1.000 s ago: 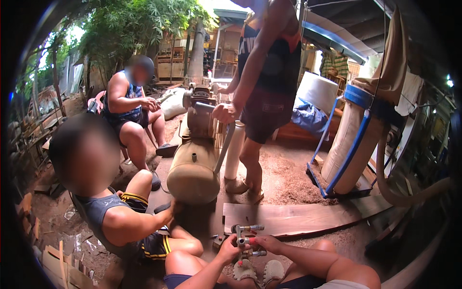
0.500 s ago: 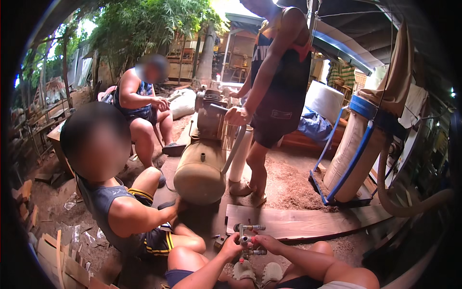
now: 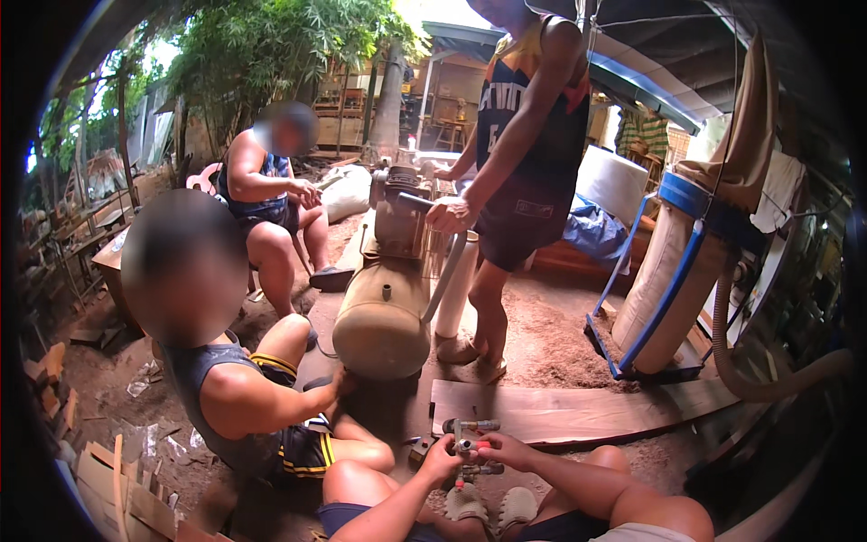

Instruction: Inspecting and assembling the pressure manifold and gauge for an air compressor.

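Note:
Between my hands, above my shoes, is a metal air fitting manifold (image 3: 463, 446) with several branching pipe ends and small red parts. My left hand (image 3: 440, 459) closes round its left side. My right hand (image 3: 508, 453) is closed at its right side, fingers at a red valve handle (image 3: 483, 444). Parts of the fitting are hidden by my fingers. Straight ahead stands an air compressor with a dull beige tank (image 3: 380, 339), apart from my hands. At left, a seated person (image 3: 239, 397) reaches a hand to the tank's underside. A standing person (image 3: 524, 135) grips the compressor's handle.
A long wooden plank (image 3: 578, 413) lies just beyond the manifold. To the right is a dust collector (image 3: 664, 271) with a blue frame and a ribbed hose (image 3: 750, 388). Another person (image 3: 271, 199) sits behind left. Wood scraps (image 3: 117, 492) lie at lower left; sawdust (image 3: 542, 334) covers the ground.
The view has shifted slightly. The standing person's torso is a little more upright and turned. My hands keep their hold on the manifold, with little visible movement.

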`<move>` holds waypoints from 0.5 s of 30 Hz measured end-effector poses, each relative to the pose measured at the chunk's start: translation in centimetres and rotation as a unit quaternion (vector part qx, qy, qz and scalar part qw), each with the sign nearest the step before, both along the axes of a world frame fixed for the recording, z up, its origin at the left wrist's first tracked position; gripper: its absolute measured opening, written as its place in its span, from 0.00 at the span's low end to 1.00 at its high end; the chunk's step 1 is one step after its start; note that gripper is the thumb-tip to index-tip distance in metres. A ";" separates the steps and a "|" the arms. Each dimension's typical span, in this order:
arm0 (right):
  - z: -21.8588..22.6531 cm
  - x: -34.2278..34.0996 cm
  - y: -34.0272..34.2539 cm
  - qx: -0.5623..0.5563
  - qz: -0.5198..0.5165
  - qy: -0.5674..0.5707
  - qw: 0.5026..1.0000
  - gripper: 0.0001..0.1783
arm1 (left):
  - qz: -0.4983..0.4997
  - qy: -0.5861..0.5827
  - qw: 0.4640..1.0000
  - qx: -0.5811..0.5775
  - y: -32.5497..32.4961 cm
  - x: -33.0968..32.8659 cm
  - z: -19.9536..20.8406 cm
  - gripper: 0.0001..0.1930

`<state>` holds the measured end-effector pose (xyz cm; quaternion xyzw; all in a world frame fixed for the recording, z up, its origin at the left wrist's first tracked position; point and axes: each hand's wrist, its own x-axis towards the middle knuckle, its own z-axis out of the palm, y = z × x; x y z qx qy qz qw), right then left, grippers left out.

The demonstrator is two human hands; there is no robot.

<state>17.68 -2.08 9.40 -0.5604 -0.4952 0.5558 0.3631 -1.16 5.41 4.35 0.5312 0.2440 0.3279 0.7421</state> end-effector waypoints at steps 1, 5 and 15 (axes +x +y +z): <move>0.6 -0.1 -0.1 -0.009 0.005 -0.009 1.000 0.20 | -0.002 -0.003 1.000 -0.006 -0.1 -0.1 0.6 0.22; -0.4 0.6 0.2 -0.047 -0.014 0.004 0.999 0.19 | -0.014 0.016 1.000 -0.005 0.0 0.2 0.3 0.20; -2.4 2.0 0.3 -0.034 0.003 0.002 0.999 0.18 | -0.017 -0.004 1.000 -0.010 -0.7 1.0 -0.2 0.23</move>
